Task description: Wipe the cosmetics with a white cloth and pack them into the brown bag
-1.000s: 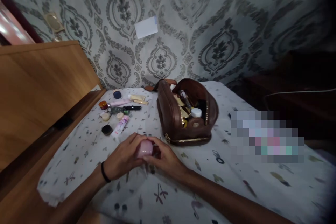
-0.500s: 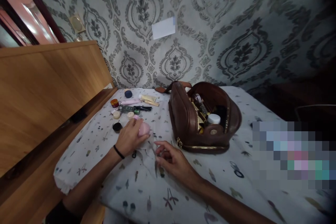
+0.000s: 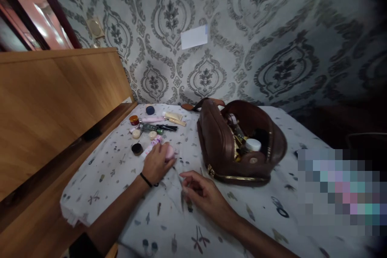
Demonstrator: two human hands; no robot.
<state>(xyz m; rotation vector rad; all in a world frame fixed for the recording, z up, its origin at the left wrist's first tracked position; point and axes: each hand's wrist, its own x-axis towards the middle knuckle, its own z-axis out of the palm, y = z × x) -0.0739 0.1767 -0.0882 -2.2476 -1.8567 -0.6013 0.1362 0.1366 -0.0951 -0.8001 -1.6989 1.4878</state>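
Gripping one pink jar (image 3: 170, 152), the left hand (image 3: 156, 164) has its fingers curled over it, just beside one pink-and-white tube (image 3: 147, 150); whether the jar touches the cloth (image 3: 165, 219) I cannot tell. Holding nothing visible, the right hand (image 3: 205, 195) has its fingers loosely bent, thumb apart from them, near one open brown bag (image 3: 213, 137). One white-lidded jar (image 3: 253, 145) sits inside. Left of the bag lie two cream pots (image 3: 152, 135), one black pot (image 3: 137, 149), one blue pot (image 3: 150, 110) and one orange pot (image 3: 134, 119).
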